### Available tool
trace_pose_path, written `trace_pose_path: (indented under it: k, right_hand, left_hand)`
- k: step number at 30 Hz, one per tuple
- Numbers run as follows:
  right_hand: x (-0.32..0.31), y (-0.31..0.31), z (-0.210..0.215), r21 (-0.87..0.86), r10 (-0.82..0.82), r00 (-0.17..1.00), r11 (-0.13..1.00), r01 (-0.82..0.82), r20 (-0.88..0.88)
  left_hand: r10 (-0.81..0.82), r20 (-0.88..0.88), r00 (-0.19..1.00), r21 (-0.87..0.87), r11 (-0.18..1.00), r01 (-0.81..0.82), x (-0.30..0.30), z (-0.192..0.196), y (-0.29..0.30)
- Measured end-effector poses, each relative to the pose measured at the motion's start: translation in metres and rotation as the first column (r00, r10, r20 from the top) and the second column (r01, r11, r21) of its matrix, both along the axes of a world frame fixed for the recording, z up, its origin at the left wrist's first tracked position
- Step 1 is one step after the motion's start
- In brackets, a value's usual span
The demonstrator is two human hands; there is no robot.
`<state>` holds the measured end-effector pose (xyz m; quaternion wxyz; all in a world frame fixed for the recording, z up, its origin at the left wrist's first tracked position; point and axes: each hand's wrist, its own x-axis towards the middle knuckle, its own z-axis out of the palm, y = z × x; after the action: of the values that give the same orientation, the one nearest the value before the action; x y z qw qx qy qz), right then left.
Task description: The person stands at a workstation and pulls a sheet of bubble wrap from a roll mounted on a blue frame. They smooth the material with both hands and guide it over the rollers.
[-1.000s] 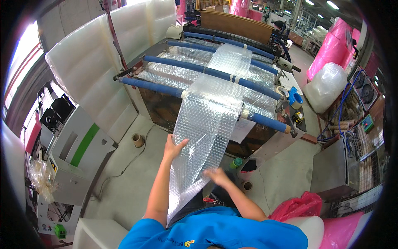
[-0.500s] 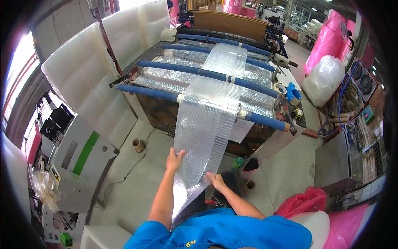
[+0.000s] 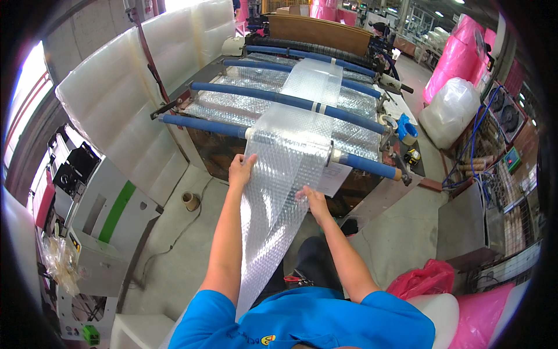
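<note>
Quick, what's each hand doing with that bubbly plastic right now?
Left hand: gripping the left edge of the bubble wrap strip.
Right hand: holding the strip's right edge.

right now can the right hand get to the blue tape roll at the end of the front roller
Probably not without stepping over: the right hand rests on the bubble wrap sheet, and the blue tape roll sits well off beyond the front roller.
</note>
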<state>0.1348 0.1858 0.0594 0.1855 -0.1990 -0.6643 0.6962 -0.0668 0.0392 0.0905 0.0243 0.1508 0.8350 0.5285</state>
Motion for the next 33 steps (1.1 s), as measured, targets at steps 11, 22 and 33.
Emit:
trace_pose_path:
  k: [11,22,33]
  right_hand:
    - [0.034,-0.041,-0.066,0.039,-0.005,0.992,0.999,0.000,0.124]
    - [0.103,-0.124,0.057,0.107,0.150,0.989,0.983,-0.148,-0.004]
    - [0.063,-0.059,-0.113,0.067,0.036,0.986,0.997,-0.048,0.166]
  left_hand:
    - [-0.041,0.155,0.987,-0.086,0.995,0.055,0.068,-0.048,-0.058]
    - [-0.123,0.044,0.991,0.069,0.990,0.120,0.099,0.068,-0.116]
    - [-0.025,0.146,0.989,-0.073,0.997,0.036,0.068,-0.072,-0.067]
